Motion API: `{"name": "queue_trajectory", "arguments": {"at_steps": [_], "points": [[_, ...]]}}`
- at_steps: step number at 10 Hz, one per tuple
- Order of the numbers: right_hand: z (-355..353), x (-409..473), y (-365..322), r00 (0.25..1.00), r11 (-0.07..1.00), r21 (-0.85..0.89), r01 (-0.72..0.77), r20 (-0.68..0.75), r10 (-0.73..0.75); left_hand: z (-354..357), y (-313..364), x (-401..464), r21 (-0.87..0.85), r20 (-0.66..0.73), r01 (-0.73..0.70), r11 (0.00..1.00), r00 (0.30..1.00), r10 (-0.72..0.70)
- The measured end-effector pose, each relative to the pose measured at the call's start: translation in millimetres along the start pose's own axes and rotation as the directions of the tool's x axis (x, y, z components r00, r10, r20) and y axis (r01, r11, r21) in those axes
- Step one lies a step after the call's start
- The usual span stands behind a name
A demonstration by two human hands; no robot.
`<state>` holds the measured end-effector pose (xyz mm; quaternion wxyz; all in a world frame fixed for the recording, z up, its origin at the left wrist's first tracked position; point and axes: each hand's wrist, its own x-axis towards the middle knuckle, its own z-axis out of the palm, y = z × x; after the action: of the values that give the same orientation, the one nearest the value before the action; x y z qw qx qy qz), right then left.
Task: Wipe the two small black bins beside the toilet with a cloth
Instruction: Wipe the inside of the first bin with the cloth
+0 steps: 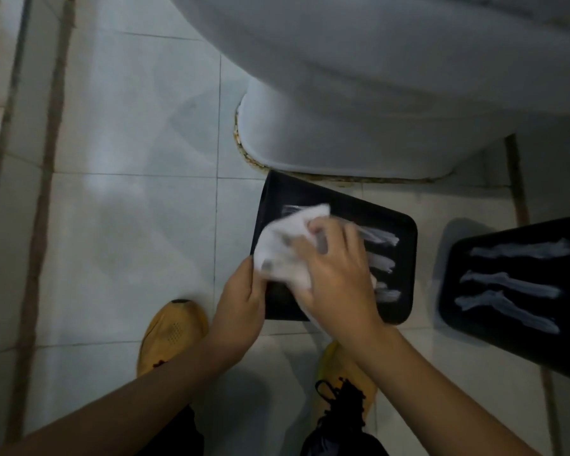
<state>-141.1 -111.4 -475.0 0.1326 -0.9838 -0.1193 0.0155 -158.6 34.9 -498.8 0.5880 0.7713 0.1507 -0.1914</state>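
On the floor by the toilet (359,110), the right hand (339,278) grips the cloth (287,245) on the near bin (405,251), left hand (241,297) gripping its edge; streaks remain, far bin (474,264) untouched.

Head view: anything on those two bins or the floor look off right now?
Both black bins carry white streaks: the near bin under the cloth, and the right bin, untouched. Brownish grime also lines the toilet base.
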Motion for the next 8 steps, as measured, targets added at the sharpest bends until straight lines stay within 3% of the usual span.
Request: {"name": "queue_trajectory", "arguments": {"at_steps": [1,2,3,4,5,6,7,8], "points": [[4,-24,2,0.983,0.982,0.018,0.186,-0.008,-0.185,-4,-1,-1,-0.099,0.008,0.043,0.994,0.999,-0.042],[9,1,9,0.998,0.998,0.007,0.065,0.001,-0.065,-1,-5,0,0.021,0.002,-0.017,1.000,1.000,0.017],[4,53,19,0.963,0.969,0.069,-0.237,-0.119,0.243,-1,-11,-3,0.101,-0.031,0.010,0.995,0.999,-0.007],[-1,62,23,0.953,0.963,0.068,-0.259,-0.144,0.266,-1,-3,4,0.039,0.001,0.015,0.999,1.000,-0.015],[3,17,5,1.000,1.000,0.003,0.013,0.017,-0.013,2,8,4,-0.120,0.326,-0.139,0.983,0.930,0.171],[6,-1,7,0.955,0.954,0.094,0.283,0.060,-0.290,-13,20,-6,0.185,-0.139,-0.130,0.974,0.978,0.157],[8,45,17,0.997,0.996,0.058,-0.062,-0.036,0.064,-6,-12,-8,0.067,0.006,0.007,0.998,1.000,-0.008],[0,90,28,0.914,0.922,0.122,-0.368,-0.135,0.383,-1,-2,-2,0.065,0.020,0.079,0.995,0.997,-0.080]]}}
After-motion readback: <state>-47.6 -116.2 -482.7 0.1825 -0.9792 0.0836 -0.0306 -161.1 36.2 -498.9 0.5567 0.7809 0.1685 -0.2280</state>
